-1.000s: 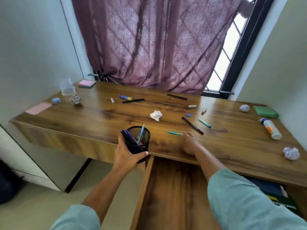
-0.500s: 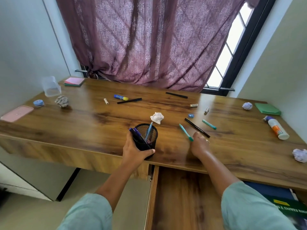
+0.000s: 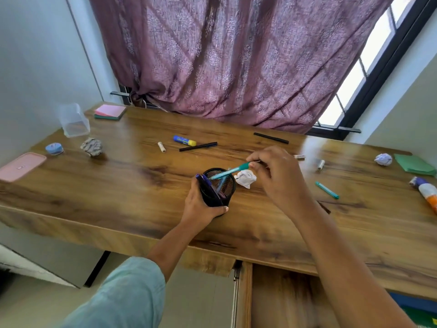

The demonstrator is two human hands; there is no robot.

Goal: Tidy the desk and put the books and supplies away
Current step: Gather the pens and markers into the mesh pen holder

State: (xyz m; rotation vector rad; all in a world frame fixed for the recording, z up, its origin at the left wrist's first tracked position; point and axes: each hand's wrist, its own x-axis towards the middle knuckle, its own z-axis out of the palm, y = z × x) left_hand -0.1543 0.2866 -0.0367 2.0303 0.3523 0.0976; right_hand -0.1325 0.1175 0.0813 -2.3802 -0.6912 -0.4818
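My left hand [image 3: 201, 209] grips a black mesh pen holder [image 3: 218, 188] tilted on the wooden desk [image 3: 118, 185]; pens stand inside it. My right hand [image 3: 279, 176] pinches a teal pen [image 3: 230, 172] whose tip points into the holder's mouth. Another teal pen [image 3: 326, 190] lies to the right. Two black pens [image 3: 198, 147] [image 3: 270, 138], a blue and yellow glue stick [image 3: 184, 140] and small erasers [image 3: 161, 147] lie further back. A crumpled white paper [image 3: 246, 178] sits just behind the holder.
Pink sticky notes [image 3: 110, 111], a clear box [image 3: 73, 120], a blue tape roll [image 3: 54, 148], a grey paper ball [image 3: 91, 147] and a pink case [image 3: 21, 166] are at the left. A green pad [image 3: 415, 164], paper ball [image 3: 383, 159] and glue bottle [image 3: 426, 192] are at the right. An open drawer [image 3: 279, 299] is below.
My right hand picked the teal pen off the desk and carried it left to the holder's mouth. The left hand moved the holder up from the edge onto the desk.
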